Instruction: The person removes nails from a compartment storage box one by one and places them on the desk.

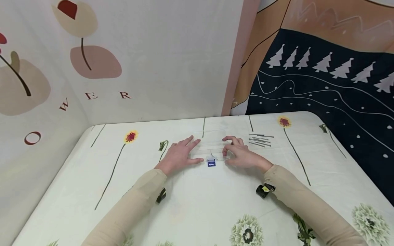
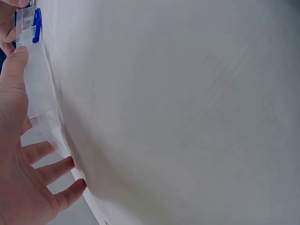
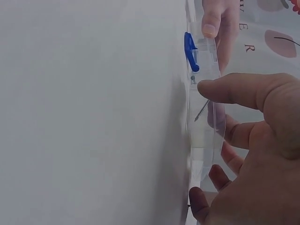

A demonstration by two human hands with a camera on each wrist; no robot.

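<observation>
A clear plastic box (image 1: 211, 145) with a blue latch (image 1: 211, 163) on its near side lies between my hands. On its left end rests my left hand (image 1: 181, 155), fingers spread and fairly straight, thumb along the near edge. My right hand (image 1: 241, 155) holds the right end with bent fingers, its thumb (image 3: 215, 90) at the near edge and the index finger partly behind the clear plastic. A slanted nail (image 3: 202, 110) shows through the plastic just below that thumb; whether the fingers touch it is unclear.
Several loose nails (image 1: 260, 140) lie in a group beyond the right hand. A flower-print cloth (image 1: 197, 205) covers the table. Printed curtains (image 1: 172, 61) stand along the back and left. Each wrist carries a small black camera.
</observation>
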